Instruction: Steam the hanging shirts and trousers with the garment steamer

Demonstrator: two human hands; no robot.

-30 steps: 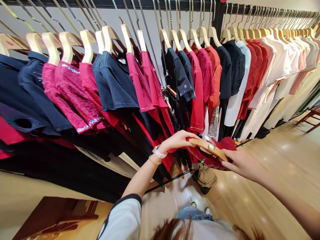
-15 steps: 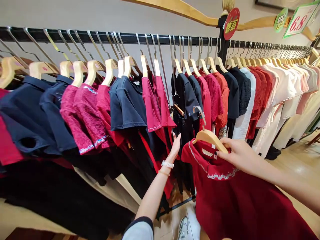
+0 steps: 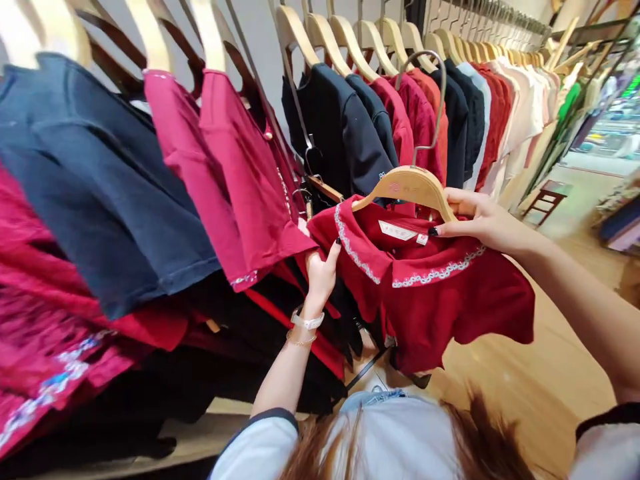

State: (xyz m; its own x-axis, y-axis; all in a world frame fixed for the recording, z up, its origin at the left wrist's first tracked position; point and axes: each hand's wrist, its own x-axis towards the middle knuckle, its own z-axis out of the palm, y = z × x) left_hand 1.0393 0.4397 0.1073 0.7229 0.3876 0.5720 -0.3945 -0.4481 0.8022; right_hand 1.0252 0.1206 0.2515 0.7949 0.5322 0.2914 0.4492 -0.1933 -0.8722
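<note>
Hanger [image 3: 403,184], one, in right hand [image 3: 480,223]

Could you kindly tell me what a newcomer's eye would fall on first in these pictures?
The eye goes first to the deep red garment with its white lace-trimmed collar, held out in the centre on a wooden hanger by the right hand. Close beside it, the left hand, with a white wristwatch, rises among the hanging clothes. Along the left side, a navy top and crimson tops hang from the rack.
</note>
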